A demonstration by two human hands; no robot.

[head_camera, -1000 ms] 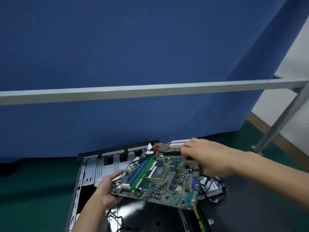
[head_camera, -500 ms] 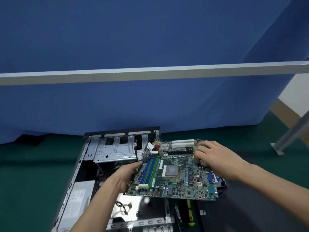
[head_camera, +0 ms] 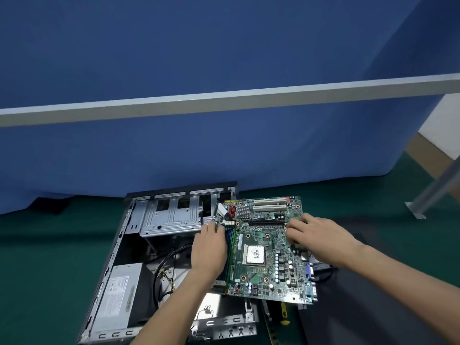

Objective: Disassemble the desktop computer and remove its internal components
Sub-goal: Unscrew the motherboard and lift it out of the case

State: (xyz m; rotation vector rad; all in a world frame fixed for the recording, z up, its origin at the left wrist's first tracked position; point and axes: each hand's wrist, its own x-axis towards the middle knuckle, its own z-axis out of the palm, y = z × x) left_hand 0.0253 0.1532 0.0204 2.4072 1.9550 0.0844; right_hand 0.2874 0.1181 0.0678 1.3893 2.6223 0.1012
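Observation:
The green motherboard [head_camera: 263,247] is out of the open computer case [head_camera: 119,245] and hangs partly over the case's right side. My left hand [head_camera: 210,247] grips its left edge, over the blue and green memory slots. My right hand [head_camera: 321,235] holds the board's right edge, fingers curled over it near the black slot. The CPU [head_camera: 255,255] faces up in the middle of the board, with white expansion slots at its far end.
Inside the case lie a grey power supply [head_camera: 119,295], loose black cables [head_camera: 164,267] and a metal drive cage [head_camera: 171,215]. A yellow-handled screwdriver [head_camera: 283,314] lies under the board's near corner. A blue curtain and a grey rail [head_camera: 224,100] stand behind on the green mat.
The motherboard has come up and moved right and away from the case, now lying flatter. Both hands stayed on its edges. The camera tilted down, showing more of the case.

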